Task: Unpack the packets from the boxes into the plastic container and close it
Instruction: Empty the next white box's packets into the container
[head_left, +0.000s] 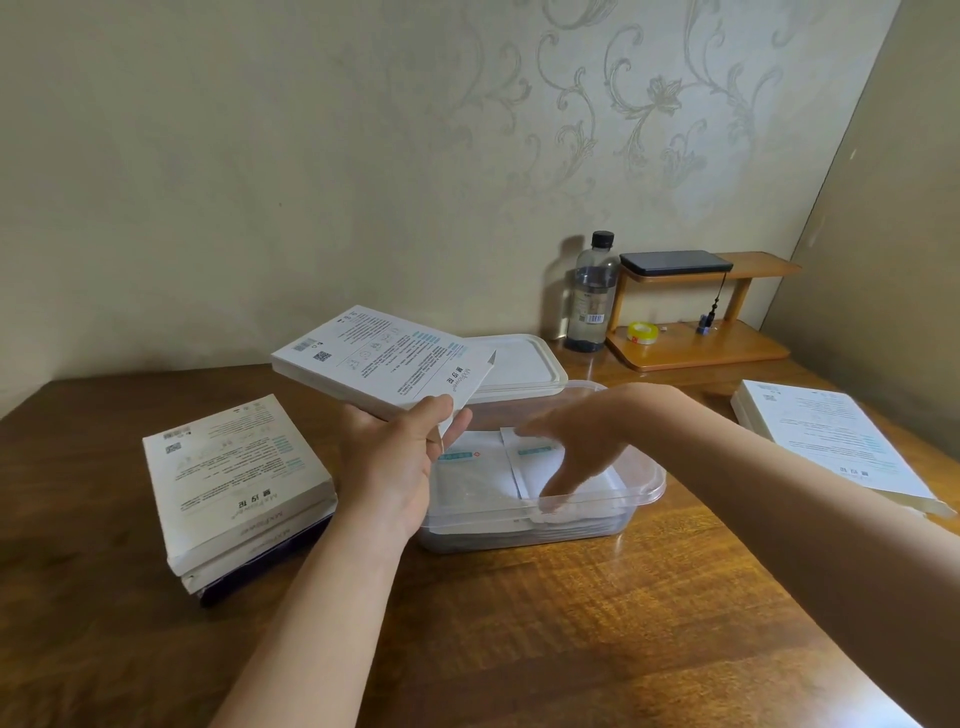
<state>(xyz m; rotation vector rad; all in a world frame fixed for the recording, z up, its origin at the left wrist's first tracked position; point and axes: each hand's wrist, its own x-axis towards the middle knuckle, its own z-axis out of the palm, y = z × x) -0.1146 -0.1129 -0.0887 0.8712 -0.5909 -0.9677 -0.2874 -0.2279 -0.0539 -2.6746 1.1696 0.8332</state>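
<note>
My left hand (395, 457) grips a flat white box (374, 358) by its near end and holds it tilted above the table, its end flap open. A clear plastic container (644, 483) stands in the middle of the table with white packets (478, 467) lying inside. My right hand (576, 441) reaches into the container with fingers straight, pointing down onto the packets. The container's white lid (524, 364) lies behind it, partly hidden by the held box.
A stack of white boxes (234, 483) sits on the wooden table (519, 623) at the left. Another white box (831, 441) lies at the right edge. At the back right stand a bottle (592, 296) and a wooden shelf (701, 343) with a phone and tape.
</note>
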